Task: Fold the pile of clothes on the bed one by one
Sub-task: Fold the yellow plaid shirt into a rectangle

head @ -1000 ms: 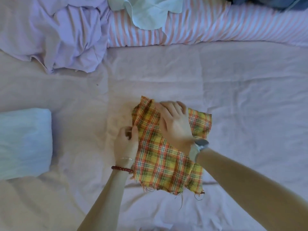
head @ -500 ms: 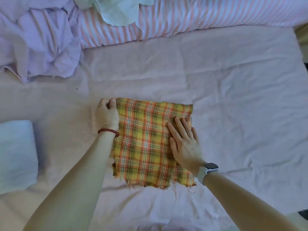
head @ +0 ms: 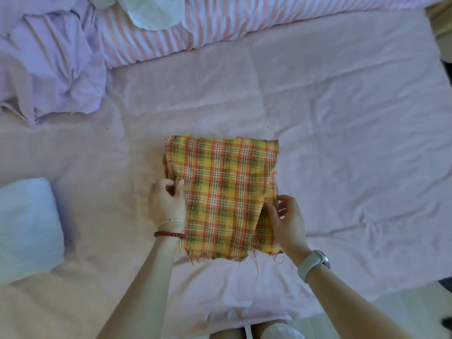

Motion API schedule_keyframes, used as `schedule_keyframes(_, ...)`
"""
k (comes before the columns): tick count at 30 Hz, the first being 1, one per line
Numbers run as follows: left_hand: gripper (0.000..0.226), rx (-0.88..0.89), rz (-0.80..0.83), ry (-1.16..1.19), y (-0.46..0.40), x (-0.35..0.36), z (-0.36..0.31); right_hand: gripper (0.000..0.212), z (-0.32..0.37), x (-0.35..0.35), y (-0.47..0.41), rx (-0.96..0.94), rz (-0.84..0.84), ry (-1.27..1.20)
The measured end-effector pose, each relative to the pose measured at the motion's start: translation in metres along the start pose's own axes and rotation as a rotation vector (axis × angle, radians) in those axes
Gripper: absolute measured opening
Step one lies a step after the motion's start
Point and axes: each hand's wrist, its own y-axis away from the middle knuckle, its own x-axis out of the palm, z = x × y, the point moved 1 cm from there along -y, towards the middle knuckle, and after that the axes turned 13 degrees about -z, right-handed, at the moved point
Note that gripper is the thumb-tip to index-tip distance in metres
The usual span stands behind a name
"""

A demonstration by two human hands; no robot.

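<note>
A: Where does the plaid cloth (head: 220,192) sit?

B: It lies folded near the middle of the bed (head: 342,118), frayed edge toward the person. The left hand (head: 166,204) pinches the cloth's left edge, thumb on top and fingers curled under the layers. The right hand (head: 286,221) pinches the right edge near the lower corner, where a second layer peeks out beside the top 1.

A: So both hands are clamped on the same cloth?

B: Yes, 2 pinches, 1 on each side edge.

A: What would make this step go well?

B: Judging from the uneven right side, the layers are not squared. The person should probably tug both edges level so the frayed ends line up, then keep the cloth taut while bringing the near edge over to the far edge, and press the crease flat.

A: Anything that could go wrong?

B: The weave looks light and loose, so a layer may slip if only the top 1 is pinched.

A: And the rest of the pile?

B: A crumpled lilac garment (head: 53,64) and a pale cloth (head: 151,13) wait at the far left, well apart. A folded light blue piece (head: 27,228) rests at the left.
</note>
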Motion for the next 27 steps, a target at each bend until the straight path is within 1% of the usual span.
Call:
schedule_keyframes(2, 0.025, 0.042, -0.036, 0.002, -0.006, 0.0, -0.001, 0.017, 0.004, 0.0, -0.005, 0.061, -0.05, 0.013)
schedule_keyframes(3, 0.026, 0.041, -0.047, 0.039, -0.011, -0.002, -0.001, 0.012, 0.003, 0.0, -0.01, 0.083, -0.053, 0.033)
schedule_keyframes(5, 0.027, 0.018, -0.113, 0.097, -0.025, -0.008, -0.001, 0.009, 0.002, -0.001, -0.013, 0.114, -0.049, 0.024)
schedule_keyframes(7, 0.028, 0.015, -0.185, 0.127, -0.03, -0.015, 0.002, 0.009, 0.004, -0.002, -0.013, 0.097, -0.036, 0.047)
schedule_keyframes(8, 0.029, -0.002, -0.189, 0.117, -0.031, -0.017, 0.005, 0.009, 0.005, -0.002, -0.012, 0.08, -0.038, 0.063)
schedule_keyframes(11, 0.031, -0.109, -0.118, 0.056, -0.032, -0.012, 0.014, 0.008, 0.006, -0.002, -0.011, 0.05, -0.037, 0.129)
schedule_keyframes(13, 0.029, -0.121, -0.103, -0.002, -0.035, -0.009, 0.011, 0.006, 0.006, -0.003, -0.01, 0.015, -0.048, 0.172)
schedule_keyframes(14, 0.027, -0.091, -0.132, -0.021, -0.038, -0.01, 0.005, 0.007, 0.006, -0.004, -0.01, -0.03, -0.08, 0.184)
schedule_keyframes(15, 0.027, -0.022, -0.166, -0.016, -0.041, -0.01, -0.002, 0.011, 0.006, -0.004, -0.01, -0.086, -0.122, 0.185)
schedule_keyframes(17, 0.027, 0.253, -0.192, -0.001, -0.047, -0.011, -0.02, 0.02, 0.012, -0.005, -0.012, -0.223, -0.196, 0.17)
schedule_keyframes(19, 0.028, 0.545, -0.137, -0.056, -0.052, -0.004, -0.039, 0.027, 0.02, -0.001, -0.018, -0.352, -0.224, 0.17)
schedule_keyframes(20, 0.028, 0.622, -0.062, -0.101, -0.054, 0.001, -0.047, 0.031, 0.024, 0.002, -0.022, -0.389, -0.217, 0.17)
schedule_keyframes(21, 0.028, 0.653, 0.025, -0.149, -0.057, 0.007, -0.054, 0.035, 0.029, 0.005, -0.025, -0.411, -0.198, 0.166)
schedule_keyframes(23, 0.025, 0.632, 0.155, -0.228, -0.063, 0.019, -0.059, 0.043, 0.036, 0.013, -0.029, -0.452, -0.141, 0.17)
schedule_keyframes(25, 0.019, 0.598, 0.194, -0.221, -0.071, 0.025, -0.057, 0.052, 0.041, 0.022, -0.029, -0.474, -0.075, 0.186)
schedule_keyframes(27, 0.016, 0.578, 0.161, -0.174, -0.08, 0.025, -0.055, 0.059, 0.042, 0.029, -0.028, -0.459, -0.023, 0.202)
